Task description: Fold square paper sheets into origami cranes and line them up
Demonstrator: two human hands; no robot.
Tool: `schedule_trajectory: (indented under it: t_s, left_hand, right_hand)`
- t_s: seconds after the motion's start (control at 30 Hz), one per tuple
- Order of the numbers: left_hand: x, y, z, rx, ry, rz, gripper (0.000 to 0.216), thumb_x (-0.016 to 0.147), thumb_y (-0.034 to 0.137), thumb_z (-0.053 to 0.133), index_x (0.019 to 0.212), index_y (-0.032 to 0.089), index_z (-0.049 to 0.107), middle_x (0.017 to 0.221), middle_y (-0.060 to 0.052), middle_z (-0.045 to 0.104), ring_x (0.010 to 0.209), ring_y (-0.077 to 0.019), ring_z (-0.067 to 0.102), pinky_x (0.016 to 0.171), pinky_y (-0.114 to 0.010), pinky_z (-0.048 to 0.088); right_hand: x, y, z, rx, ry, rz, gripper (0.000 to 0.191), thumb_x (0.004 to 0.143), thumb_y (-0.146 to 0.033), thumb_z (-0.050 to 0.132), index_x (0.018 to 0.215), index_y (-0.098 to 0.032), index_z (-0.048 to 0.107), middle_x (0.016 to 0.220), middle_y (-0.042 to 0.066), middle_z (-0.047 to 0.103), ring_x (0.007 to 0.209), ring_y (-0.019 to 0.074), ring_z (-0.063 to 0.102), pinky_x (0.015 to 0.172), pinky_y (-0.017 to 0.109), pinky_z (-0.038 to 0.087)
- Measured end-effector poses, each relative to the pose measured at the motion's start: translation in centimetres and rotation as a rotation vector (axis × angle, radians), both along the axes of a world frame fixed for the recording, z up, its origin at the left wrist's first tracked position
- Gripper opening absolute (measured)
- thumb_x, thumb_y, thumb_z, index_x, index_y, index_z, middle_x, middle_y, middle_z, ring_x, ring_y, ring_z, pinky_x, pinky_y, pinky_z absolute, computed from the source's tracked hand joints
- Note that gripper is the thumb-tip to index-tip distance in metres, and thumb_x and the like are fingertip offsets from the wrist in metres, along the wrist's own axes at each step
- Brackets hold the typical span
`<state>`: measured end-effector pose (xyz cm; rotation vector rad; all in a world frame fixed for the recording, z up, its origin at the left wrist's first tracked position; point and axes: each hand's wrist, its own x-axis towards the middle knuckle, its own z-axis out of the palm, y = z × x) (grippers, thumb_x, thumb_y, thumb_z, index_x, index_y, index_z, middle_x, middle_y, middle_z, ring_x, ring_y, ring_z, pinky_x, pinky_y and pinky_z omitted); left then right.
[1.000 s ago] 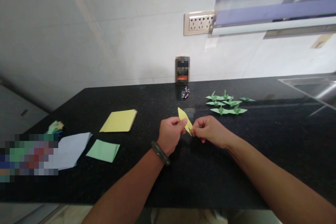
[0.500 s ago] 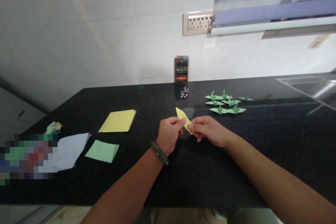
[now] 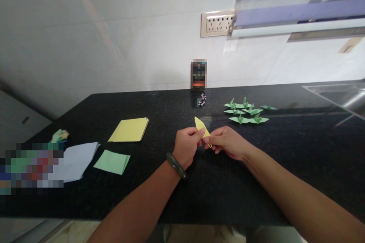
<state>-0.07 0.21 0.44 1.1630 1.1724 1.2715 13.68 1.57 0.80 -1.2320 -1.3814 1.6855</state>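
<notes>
A narrow folded piece of yellow paper [image 3: 200, 124] is held up over the black countertop [image 3: 216, 186], its tip pointing up and to the left. My left hand [image 3: 186, 146], with a dark bangle on the wrist, pinches its left side. The lower end is pinched by my right hand [image 3: 227, 142], whose fingers are curled together. Both hands meet at the paper, just above the counter's middle.
Several green paper cranes [image 3: 245, 112] lie at the back right. A yellow paper stack [image 3: 129, 130], a green sheet [image 3: 112, 162] and a pale blue sheet [image 3: 75, 160] lie to the left. A small dark box [image 3: 199, 75] stands against the wall. A sink [image 3: 339, 95] is far right.
My right hand's fingers slid a little closer to my left hand along the yellow paper. The paper keeps about the same tilt.
</notes>
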Motion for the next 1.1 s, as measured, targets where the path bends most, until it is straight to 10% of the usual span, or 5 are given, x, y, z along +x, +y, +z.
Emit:
schedule_trajectory:
  t_s: [0.47, 0.67, 1.1]
  left_hand:
    - [-0.1, 0.2, -0.6, 0.007, 0.013, 0.013, 0.030, 0.069, 0.033, 0.060, 0.047, 0.014, 0.053, 0.041, 0.003, 0.045, 0.041, -0.0071, 0.040, 0.043, -0.022, 0.029]
    - [-0.8, 1.0, -0.3, 0.051, -0.090, 0.163, 0.034, 0.066, 0.034, 0.063, 0.043, 0.015, 0.047, 0.041, 0.004, 0.042, 0.042, -0.0064, 0.038, 0.045, -0.021, 0.029]
    - [-0.2, 0.4, -0.8, 0.041, 0.044, -0.013, 0.033, 0.071, 0.036, 0.059, 0.047, 0.015, 0.050, 0.042, 0.004, 0.043, 0.042, -0.0068, 0.037, 0.045, -0.022, 0.028]
  right_hand:
    - [-0.5, -0.2, -0.1, 0.042, -0.090, -0.037, 0.016, 0.059, -0.019, 0.065, 0.047, -0.012, 0.057, 0.048, 0.000, 0.060, 0.038, 0.0031, 0.043, 0.036, 0.014, 0.034]
    - [0.4, -0.3, 0.2, 0.024, -0.244, 0.175, 0.010, 0.061, -0.016, 0.061, 0.053, -0.011, 0.063, 0.049, 0.001, 0.061, 0.039, 0.0041, 0.044, 0.039, 0.016, 0.035]
    - [1.2, 0.1, 0.2, 0.215, -0.257, 0.254, 0.032, 0.069, -0.038, 0.064, 0.054, -0.012, 0.056, 0.048, -0.001, 0.054, 0.040, 0.0045, 0.041, 0.039, 0.017, 0.032]
